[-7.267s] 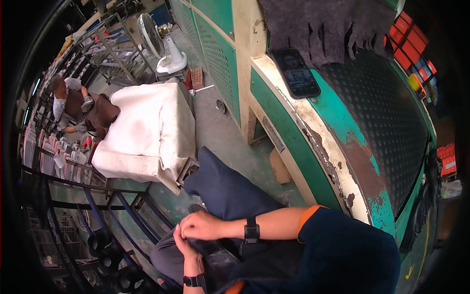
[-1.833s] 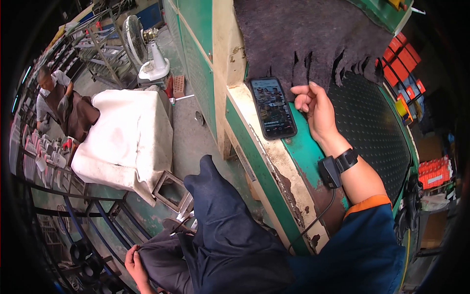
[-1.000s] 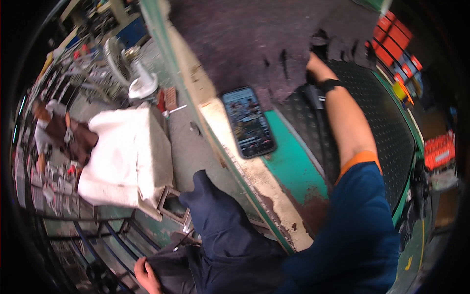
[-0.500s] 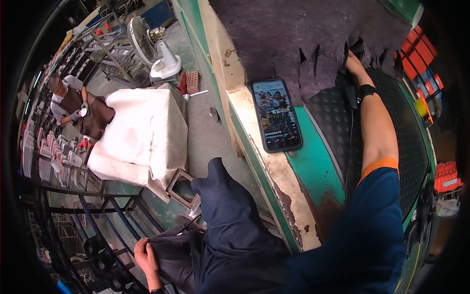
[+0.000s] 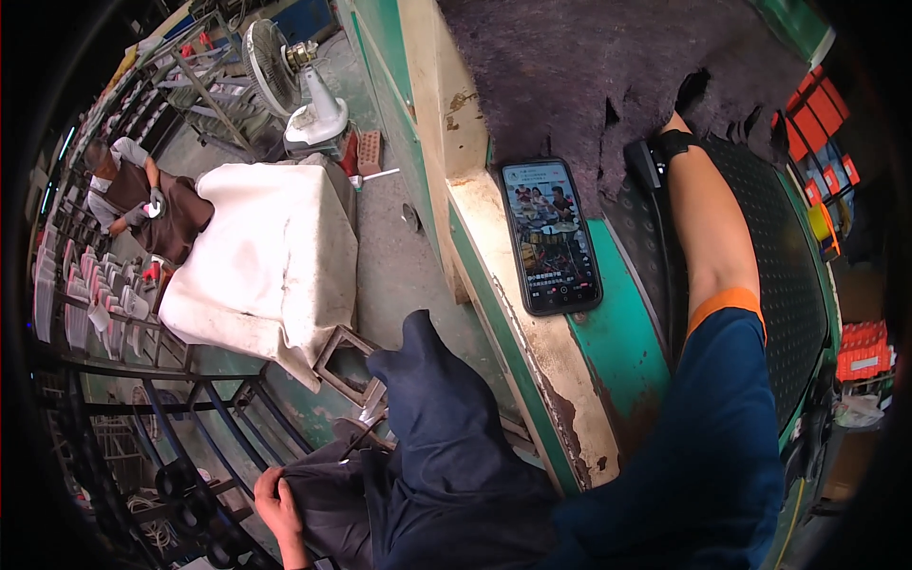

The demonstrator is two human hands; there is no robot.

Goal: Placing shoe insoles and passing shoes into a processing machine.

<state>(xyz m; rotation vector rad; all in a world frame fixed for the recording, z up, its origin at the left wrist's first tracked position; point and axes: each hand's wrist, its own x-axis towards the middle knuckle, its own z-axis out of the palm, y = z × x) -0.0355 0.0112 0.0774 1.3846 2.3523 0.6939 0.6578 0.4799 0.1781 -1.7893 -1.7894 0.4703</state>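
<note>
My right forearm reaches forward over a black studded mat point(image 5: 769, 256), and my right hand point(image 5: 675, 124) goes in under a torn, dark purple-brown fuzzy curtain point(image 5: 608, 57). Its fingers are hidden there. Against the wrist is a black strap, and beside it sits a black plug-like piece with a cord point(image 5: 648, 163). My left hand point(image 5: 277, 505) rests on the dark cloth over my knee, holding nothing that I can see. Left of the mat lies a lit phone point(image 5: 548, 235), face up on the chipped cream and green ledge point(image 5: 608, 313).
A white cloth point(image 5: 266, 252) covers a block-shaped thing on the left. Beyond it a person point(image 5: 142, 204) in a brown apron and gloves handles a small white piece. A fan point(image 5: 294, 90) stands farther back. Racks line the left, and red bins point(image 5: 817, 109) are at the right.
My right arm has moved left and deeper under the curtain, so less of the hand shows. The black corded piece has shifted left. My left hand stays on my knee.
</note>
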